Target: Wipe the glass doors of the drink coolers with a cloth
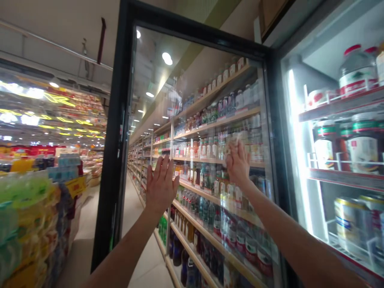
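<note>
A fridge's glass door (192, 52) with a black frame stands swung out in front of me. My left hand (161, 185) lies flat against the glass near its middle, fingers stretched and holding nothing. Farther right, my right hand (239, 166) presses a pale, crumpled cloth (232, 146) to the glass. Motion blurs the cloth, and the fingers partly cover it. Shelves of bottles show in the glass, behind both hands.
To the right is the lit fridge interior, with large bottles (357, 74), dark bottles (364, 144) and cans (351, 222) on wire-fronted shelves (348, 176). Stacked drink packs (27, 216) stand at left beside the aisle floor (84, 236).
</note>
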